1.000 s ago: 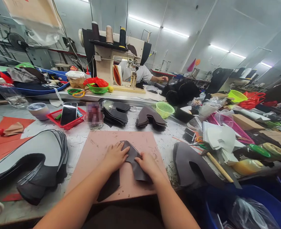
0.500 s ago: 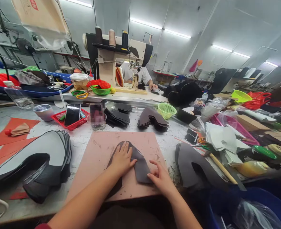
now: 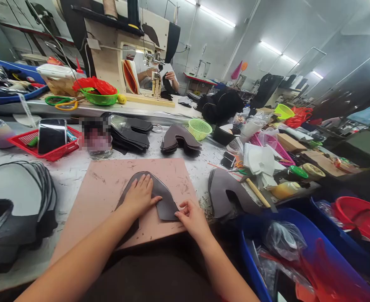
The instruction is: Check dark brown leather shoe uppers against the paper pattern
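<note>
A dark grey, horseshoe-shaped shoe upper piece (image 3: 168,204) lies on a pink board (image 3: 93,184) in front of me. My left hand (image 3: 140,193) rests flat across its curved top, fingers stretched out and thumb to the side. At the piece's lower right corner, my right hand (image 3: 191,216) pinches the edge between thumb and fingers. The left leg of the piece is partly covered by my left hand and forearm. To the right of the board sits a stack of similar dark pieces (image 3: 218,188); another stack (image 3: 180,140) is behind the board.
White-topped dark pieces (image 3: 18,184) are piled at left. Behind stand a red basket (image 3: 51,154), a green basket (image 3: 200,129) and a sewing machine (image 3: 109,46), with a person working beyond it. A wooden-handled tool (image 3: 257,193) and a blue bin (image 3: 246,260) are at right.
My view has turned rightward and down, showing more of the bins. My right hand's fingers have closed in at the piece's corner; my left hand stays flat on it.
</note>
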### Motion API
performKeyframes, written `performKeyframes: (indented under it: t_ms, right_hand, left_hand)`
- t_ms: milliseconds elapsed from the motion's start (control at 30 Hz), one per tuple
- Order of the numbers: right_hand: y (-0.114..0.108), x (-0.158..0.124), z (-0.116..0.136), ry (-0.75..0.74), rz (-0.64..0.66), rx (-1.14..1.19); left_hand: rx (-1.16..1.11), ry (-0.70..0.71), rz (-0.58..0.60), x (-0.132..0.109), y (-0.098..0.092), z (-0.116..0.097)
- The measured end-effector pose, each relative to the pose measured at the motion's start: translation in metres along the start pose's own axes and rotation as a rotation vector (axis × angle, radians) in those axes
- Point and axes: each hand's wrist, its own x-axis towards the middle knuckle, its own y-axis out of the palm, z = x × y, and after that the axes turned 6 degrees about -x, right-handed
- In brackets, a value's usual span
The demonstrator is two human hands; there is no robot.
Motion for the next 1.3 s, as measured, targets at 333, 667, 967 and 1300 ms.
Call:
performKeyframes:
  t_ms: [333,667,967,1300]
  right_hand:
    - [0.000,-0.007,0.013,-0.244,-0.037,-0.411]
    - [0.013,0.009,0.055,-0.585,0.124,-0.723]
    - [0.065,0.052,0.061,-0.765,0.120,-0.509]
    - [0.038,0.026,0.027,-0.409,0.098,-0.637]
  left_hand:
    - [-0.027,-0.004,0.009,-0.002,0.001,-0.002]
    - [-0.153,0.059,-0.016,0.015,-0.014,0.020]
    - [-0.172,0.170,-0.052,0.014,-0.007,0.064]
    - [-0.140,0.167,-0.023,0.002,-0.005,0.064]
